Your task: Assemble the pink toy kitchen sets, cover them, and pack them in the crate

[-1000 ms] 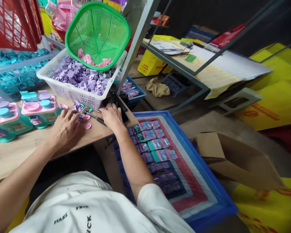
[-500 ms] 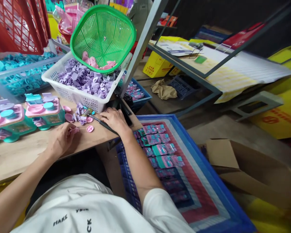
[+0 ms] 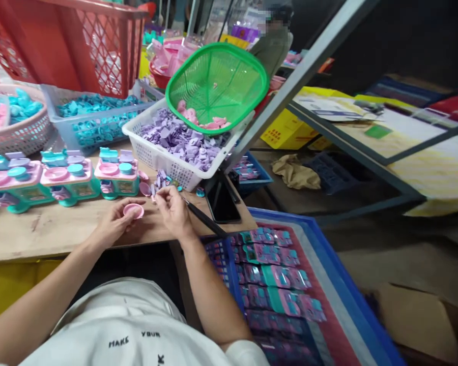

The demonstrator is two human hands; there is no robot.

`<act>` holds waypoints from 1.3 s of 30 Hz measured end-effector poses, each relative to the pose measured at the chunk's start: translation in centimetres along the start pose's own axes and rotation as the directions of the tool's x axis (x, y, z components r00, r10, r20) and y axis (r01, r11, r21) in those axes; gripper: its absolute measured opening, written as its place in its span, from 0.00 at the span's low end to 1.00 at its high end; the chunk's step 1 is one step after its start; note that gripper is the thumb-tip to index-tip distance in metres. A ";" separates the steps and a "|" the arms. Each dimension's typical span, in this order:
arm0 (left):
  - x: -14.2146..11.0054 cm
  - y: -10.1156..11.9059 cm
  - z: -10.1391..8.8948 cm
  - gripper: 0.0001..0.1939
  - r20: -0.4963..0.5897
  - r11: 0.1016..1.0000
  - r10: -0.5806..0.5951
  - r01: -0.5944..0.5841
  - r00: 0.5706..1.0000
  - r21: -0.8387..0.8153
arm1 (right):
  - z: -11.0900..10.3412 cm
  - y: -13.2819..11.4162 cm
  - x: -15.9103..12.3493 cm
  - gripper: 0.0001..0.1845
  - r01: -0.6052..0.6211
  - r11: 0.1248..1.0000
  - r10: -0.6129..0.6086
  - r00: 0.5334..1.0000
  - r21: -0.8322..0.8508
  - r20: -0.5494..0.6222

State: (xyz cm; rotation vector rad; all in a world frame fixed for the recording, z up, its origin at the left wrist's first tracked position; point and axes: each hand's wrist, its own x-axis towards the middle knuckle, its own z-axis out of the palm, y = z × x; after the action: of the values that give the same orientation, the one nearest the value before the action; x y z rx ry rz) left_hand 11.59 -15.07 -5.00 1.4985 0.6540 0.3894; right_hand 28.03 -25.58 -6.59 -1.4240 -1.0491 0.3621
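My left hand (image 3: 117, 219) grips a small round pink toy dish (image 3: 134, 210) just above the wooden table (image 3: 72, 231). Close beside it, my right hand (image 3: 173, 211) is pinched at the fingertips; what it holds is too small to name. Past my right fingers lie a little heap of purple parts (image 3: 161, 179) and loose pink discs (image 3: 145, 189). A black pen-like tool (image 3: 205, 217) rests on the table, partly behind my right hand. Teal and pink toy units (image 3: 116, 175) stand in a row to the left of my hands.
A white basket (image 3: 164, 161) of purple parts stands behind my hands, with a tilted green basket (image 3: 248, 109) on top. Left are a clear bin (image 3: 95, 122) of blue parts and a red crate (image 3: 68, 56). A phone (image 3: 222, 201) lies right; packed toys (image 3: 275, 277) fill a low crate.
My right hand has come off the black tool and moved left, now pinched near my left hand. The left hand has turned the pink dish face up. The view has swung left.
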 end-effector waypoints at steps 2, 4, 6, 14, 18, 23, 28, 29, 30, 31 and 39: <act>-0.3 -0.2 -0.2 0.38 0.020 0.998 -0.014 0.016 1.000 -0.060 | 2.9 0.0 -0.7 0.10 -0.016 0.995 0.013 0.999 0.095 0.030; -0.6 -0.5 -0.5 0.39 -0.013 0.995 -0.028 0.027 1.000 -0.092 | 4.4 0.0 -1.3 0.11 0.020 0.998 -0.025 0.997 0.066 0.072; -0.8 -0.9 -1.0 0.38 -0.053 0.990 -0.051 0.044 0.997 -0.135 | 4.8 -0.2 -1.7 0.12 0.105 0.995 -0.103 0.987 -0.005 0.119; -1.1 -1.2 -2.2 0.30 -0.064 0.984 0.004 -0.016 0.998 -0.175 | 4.6 -0.2 -1.8 0.06 0.246 0.958 -0.233 0.967 -0.146 0.099; -1.3 -1.3 -2.7 0.20 -0.135 0.997 0.075 -0.073 0.988 0.017 | 5.3 0.4 -2.0 0.07 0.072 0.993 -0.070 0.997 -0.091 0.016; -1.3 -1.6 -3.3 0.18 -0.150 0.960 0.229 -0.197 0.962 0.198 | 6.1 0.7 -1.9 0.07 0.147 0.895 -0.089 0.984 -0.421 0.155; -0.9 -1.9 -3.2 0.18 -0.171 0.952 0.221 -0.175 0.960 0.252 | 5.7 -0.1 -1.4 0.09 0.160 0.818 -0.096 0.985 -0.553 0.143; -0.9 -2.0 -3.2 0.18 -0.167 0.952 0.216 -0.169 0.962 0.256 | 5.6 -0.5 -1.4 0.09 0.143 0.851 -0.092 0.988 -0.506 0.124; -0.8 -2.0 -3.1 0.18 -0.161 0.952 0.210 -0.164 0.964 0.257 | 5.6 -0.9 -1.4 0.09 0.126 0.886 -0.090 0.991 -0.446 0.102; -0.8 -2.0 -3.1 0.18 -0.159 0.954 0.205 -0.162 0.966 0.251 | 5.7 -1.2 -1.5 0.09 0.107 0.918 -0.083 0.993 -0.381 0.080; -1.0 -1.6 -3.4 0.14 -0.231 0.980 0.171 -0.141 0.958 0.141 | 8.6 -2.3 -2.4 0.11 -0.065 0.998 0.066 0.997 0.012 -0.030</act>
State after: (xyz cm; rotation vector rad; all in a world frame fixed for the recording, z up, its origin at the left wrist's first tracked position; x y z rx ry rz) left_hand 8.48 -13.17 -6.22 1.6409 0.7648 0.6722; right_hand 19.38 -22.44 -6.91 -1.4521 -0.9766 0.3923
